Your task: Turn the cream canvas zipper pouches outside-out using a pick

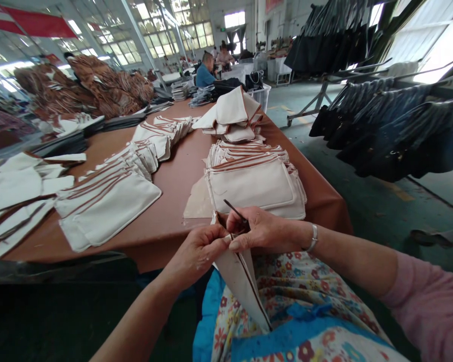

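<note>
A white leather bag piece (238, 281) with brown edges hangs down over my lap, its top end held at the front edge of the table. My left hand (202, 251) is closed, pinching that top end between thumb and fingers. Right beside it, my right hand (254, 229) is closed around small dark scissors (234, 208), whose thin tip points up and left. The thumb of my right hand also presses on the piece near the left fingertips. My fingers hide most of the scissors.
Before me, a brown-covered table (181, 176) bears a stack of white bag pieces (254, 186), a fanned row (113, 206) and more pieces (18, 186) at left. Brown bundles (94, 85) lie behind. Racks of dark bags (396, 125) stand at right; a person (205, 74) sits beyond.
</note>
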`<state>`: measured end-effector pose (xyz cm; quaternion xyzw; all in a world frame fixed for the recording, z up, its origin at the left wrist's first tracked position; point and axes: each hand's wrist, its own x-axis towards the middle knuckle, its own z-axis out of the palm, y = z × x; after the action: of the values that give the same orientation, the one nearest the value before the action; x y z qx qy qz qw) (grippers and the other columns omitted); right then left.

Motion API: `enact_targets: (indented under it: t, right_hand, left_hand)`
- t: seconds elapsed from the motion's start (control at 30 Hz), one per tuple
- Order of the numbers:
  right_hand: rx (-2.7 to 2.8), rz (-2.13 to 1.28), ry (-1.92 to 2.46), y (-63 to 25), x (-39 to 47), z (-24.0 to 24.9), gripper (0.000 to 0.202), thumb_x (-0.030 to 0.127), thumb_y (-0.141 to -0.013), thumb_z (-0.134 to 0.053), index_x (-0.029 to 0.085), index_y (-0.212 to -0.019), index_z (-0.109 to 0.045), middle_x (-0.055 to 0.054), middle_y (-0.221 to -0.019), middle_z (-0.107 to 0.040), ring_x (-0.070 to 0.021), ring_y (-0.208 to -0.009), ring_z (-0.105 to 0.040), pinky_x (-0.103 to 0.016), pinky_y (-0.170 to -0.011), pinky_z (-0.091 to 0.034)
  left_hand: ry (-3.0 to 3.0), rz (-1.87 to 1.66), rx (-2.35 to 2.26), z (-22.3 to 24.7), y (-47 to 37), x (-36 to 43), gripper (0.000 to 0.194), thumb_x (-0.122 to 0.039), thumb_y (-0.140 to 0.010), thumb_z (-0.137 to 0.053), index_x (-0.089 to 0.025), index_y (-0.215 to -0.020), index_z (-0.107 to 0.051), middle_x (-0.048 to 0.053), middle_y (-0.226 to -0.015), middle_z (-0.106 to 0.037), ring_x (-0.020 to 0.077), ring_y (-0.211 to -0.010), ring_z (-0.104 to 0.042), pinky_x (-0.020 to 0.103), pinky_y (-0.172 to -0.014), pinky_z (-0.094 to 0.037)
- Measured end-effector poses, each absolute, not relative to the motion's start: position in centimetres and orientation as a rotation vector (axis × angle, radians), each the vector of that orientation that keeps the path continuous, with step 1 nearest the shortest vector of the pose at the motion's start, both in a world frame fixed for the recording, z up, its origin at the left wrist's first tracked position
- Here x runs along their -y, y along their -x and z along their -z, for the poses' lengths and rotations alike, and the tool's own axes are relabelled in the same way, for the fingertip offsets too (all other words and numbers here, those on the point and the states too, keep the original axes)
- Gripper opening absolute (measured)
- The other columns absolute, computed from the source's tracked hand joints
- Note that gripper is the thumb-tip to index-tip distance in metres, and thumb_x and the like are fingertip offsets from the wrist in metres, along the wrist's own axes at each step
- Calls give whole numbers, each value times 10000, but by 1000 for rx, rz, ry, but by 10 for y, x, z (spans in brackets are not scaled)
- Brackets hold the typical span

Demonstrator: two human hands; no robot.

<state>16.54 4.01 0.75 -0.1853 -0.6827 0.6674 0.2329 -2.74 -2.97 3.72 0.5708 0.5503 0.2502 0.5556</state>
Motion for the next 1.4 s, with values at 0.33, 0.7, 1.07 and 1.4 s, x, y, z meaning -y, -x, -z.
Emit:
enact_targets:
  t: [0.33, 0.7, 1.07, 1.4]
  right_hand:
    - [1715, -2099, 597, -170, -42, -12, 182, 243, -758, -737, 117, -808, -615, 55, -616, -542, -28, -441, -388, -156, -400, -305]
    - [1974, -1444, 753, -162, -29, 2, 57, 106, -740, -643, 127, -785, -671, 3, -721, -659, -108, -658, -559, -213, -615, -423]
    - [2327, -513, 278, -179, -24, 20, 159, 183, -922, -502, 161, -912, -659, -68, -863, -596, -160, -803, -529, -260, -724, -441]
    - [2120, -1195, 399, -187, -29, 15, 256, 349, -991, -454, 136, -954, -591, -36, -853, -575, -129, -772, -525, -246, -732, -436]
  left_hand:
    - [-1161, -667, -1194, -26, 31, 32, 229, -360, -817, -652, -142, -798, -585, -4, -717, -545, 115, -634, -454, 219, -596, -360]
    - [-1358, -627, -1513, -31, 15, 38, 235, -359, -812, -619, -130, -760, -627, -11, -669, -506, 109, -599, -413, 206, -514, -282]
    - [-739, -802, -1164, -15, 19, 43, 379, -481, -804, -696, -138, -704, -572, 2, -617, -562, 93, -502, -475, 190, -481, -356]
    - [-1483, -621, -1399, -27, 21, 45, 353, -472, -890, -601, -150, -749, -568, -26, -656, -474, 88, -564, -413, 185, -494, -297]
